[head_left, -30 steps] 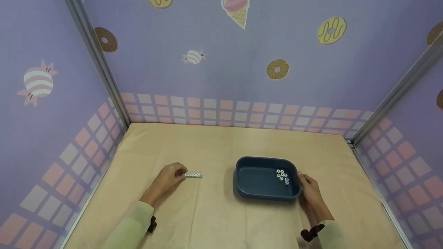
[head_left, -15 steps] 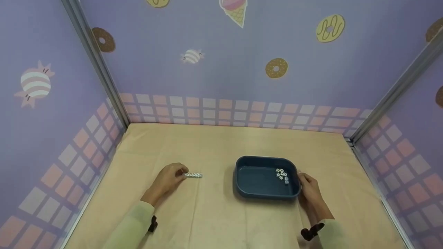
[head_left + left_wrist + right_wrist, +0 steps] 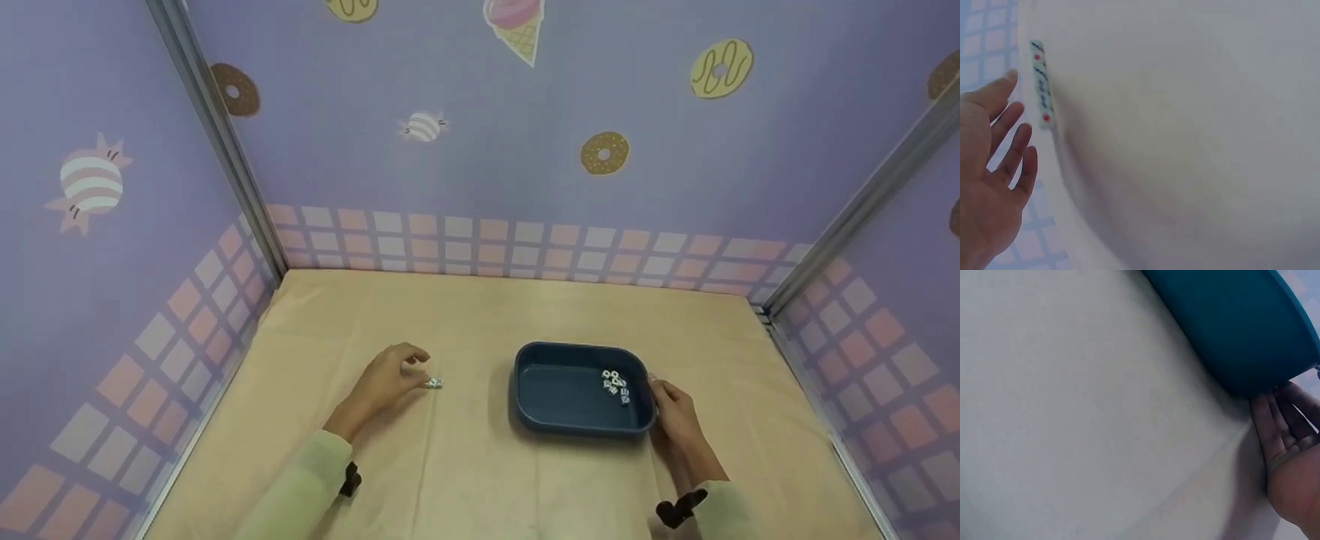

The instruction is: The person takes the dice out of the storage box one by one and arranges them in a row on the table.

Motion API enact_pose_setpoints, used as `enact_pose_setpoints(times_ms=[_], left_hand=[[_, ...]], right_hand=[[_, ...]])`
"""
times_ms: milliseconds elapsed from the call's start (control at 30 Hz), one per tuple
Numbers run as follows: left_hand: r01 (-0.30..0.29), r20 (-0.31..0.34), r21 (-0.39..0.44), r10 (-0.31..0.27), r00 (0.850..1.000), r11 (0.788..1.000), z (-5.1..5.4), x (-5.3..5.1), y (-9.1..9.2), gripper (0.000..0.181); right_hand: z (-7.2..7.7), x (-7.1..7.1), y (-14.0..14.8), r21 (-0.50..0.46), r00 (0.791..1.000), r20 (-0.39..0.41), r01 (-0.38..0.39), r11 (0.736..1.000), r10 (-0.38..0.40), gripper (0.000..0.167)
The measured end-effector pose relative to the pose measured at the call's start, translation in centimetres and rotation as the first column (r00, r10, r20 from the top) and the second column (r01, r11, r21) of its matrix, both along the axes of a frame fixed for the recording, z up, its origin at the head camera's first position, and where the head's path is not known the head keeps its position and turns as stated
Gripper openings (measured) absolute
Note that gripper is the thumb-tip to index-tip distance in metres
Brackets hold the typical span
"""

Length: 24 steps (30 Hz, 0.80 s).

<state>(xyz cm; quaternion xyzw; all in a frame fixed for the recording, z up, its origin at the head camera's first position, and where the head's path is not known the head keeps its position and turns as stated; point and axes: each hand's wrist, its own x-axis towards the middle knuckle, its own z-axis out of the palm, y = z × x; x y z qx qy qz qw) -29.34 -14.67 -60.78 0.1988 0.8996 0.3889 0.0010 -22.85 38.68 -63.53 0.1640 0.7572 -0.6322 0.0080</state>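
Note:
A short row of white dice (image 3: 435, 383) stands on the tablecloth; red and dark pips show on the dice row (image 3: 1042, 87) in the left wrist view. My left hand (image 3: 386, 382) is just beside and above the row and hides part of it in the head view. Its fingers (image 3: 1019, 143) are spread and loosely bent, apart from the dice, with nothing between them. My right hand (image 3: 677, 412) rests against the right end of a dark blue rectangular tray (image 3: 525, 420). In the right wrist view its fairly straight fingers (image 3: 1264, 422) touch the tray's lower corner.
Several loose dice (image 3: 615, 384) lie in the right end of the tray. A beige cloth (image 3: 480, 487) with faint creases covers the table. Purple patterned panels (image 3: 487, 150) wall the back and sides, joined by metal posts (image 3: 217, 135).
My left hand has come off the left end of the dice row and shifted right, its thumb and fingers parting; it covers more of the row. My right hand and the tray have stayed put.

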Motion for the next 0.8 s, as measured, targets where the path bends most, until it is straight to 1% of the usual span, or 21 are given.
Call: enact_pose_setpoints(times_ms=[67,167,267,367,400,500,600,667,733,800], left_hand=[[0.027,-0.03,0.018,-0.026,0.999,0.999,0.3,0.2,1.7,0.038],[0.08,-0.095,0.01,-0.079,0.992,0.997,1.0,0.7,4.6,0.04],[0.126,-0.17,0.0,-0.124,0.978,0.992,2.0,1.3,8.1,0.039],[0.174,-0.222,-0.004,-0.171,0.96,0.985,2.9,1.8,11.9,0.038],[0.189,-0.23,0.0,-0.184,0.956,0.982,3.1,2.0,13.2,0.037],[0.219,-0.225,0.009,-0.211,0.951,0.976,3.6,2.8,16.8,0.038],[0.231,-0.223,0.026,-0.22,0.95,0.973,3.6,3.4,19.9,0.038],[0.234,-0.226,0.033,-0.22,0.949,0.972,3.4,3.7,21.8,0.038],[0.235,-0.217,0.044,-0.22,0.951,0.971,2.9,3.7,23.5,0.038],[0.223,-0.184,0.055,-0.21,0.96,0.973,2.5,3.7,25.0,0.038]], right_hand=[[-0.1,0.1,0.1,-0.017,1.0,0.002,-0.017,1.0,0.017,0.059],[-0.2,0.1,0.2,-0.051,0.999,0.007,-0.052,0.997,0.052,0.057],[-0.3,0.0,0.2,-0.081,0.997,0.007,-0.081,0.993,0.082,0.054],[-0.1,-0.2,0.4,-0.109,0.996,0.005,-0.085,0.99,0.086,0.051],[0.0,-0.3,0.5,-0.118,0.996,0.008,-0.091,0.989,0.093,0.05],[0.6,-0.5,0.9,-0.142,0.991,0.014,-0.127,0.982,0.131,0.05],[1.3,-0.5,1.3,-0.11,0.982,0.018,-0.183,0.977,0.186,0.052],[1.6,-0.5,1.5,-0.091,0.979,0.015,-0.202,0.975,0.204,0.053],[1.8,-0.5,1.6,-0.09,0.98,0.019,-0.195,0.977,0.197,0.052],[1.9,-0.7,1.6,-0.117,0.983,0.024,-0.176,0.978,0.18,0.052]])
